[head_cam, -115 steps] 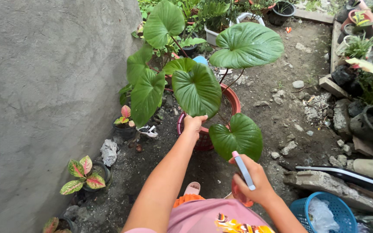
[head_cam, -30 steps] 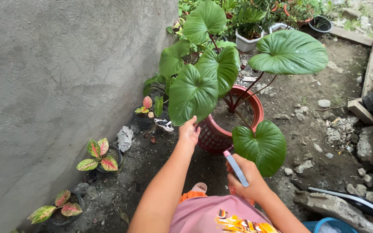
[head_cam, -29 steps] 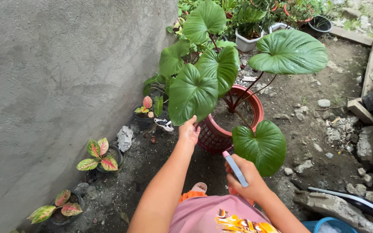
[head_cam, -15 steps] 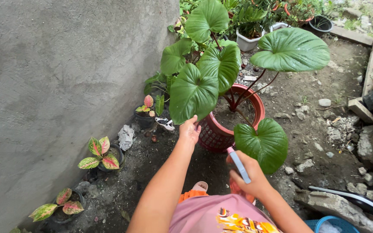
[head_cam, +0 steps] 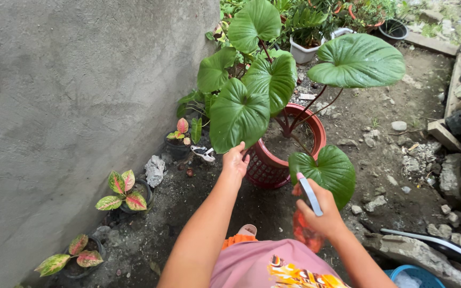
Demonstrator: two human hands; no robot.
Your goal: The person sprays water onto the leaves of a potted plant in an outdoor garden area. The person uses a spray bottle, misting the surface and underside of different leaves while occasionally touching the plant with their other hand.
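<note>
My left hand (head_cam: pixel 235 160) pinches the lower edge of a big heart-shaped green leaf (head_cam: pixel 239 113) on the plant in the red pot (head_cam: pixel 273 169), beside the grey wall (head_cam: pixel 70 106). My right hand (head_cam: pixel 318 210) grips a slim light-blue tool (head_cam: pixel 309 193), closed around it, over an orange bag (head_cam: pixel 306 232).

No packages, labels, signs or screens in view.
</note>
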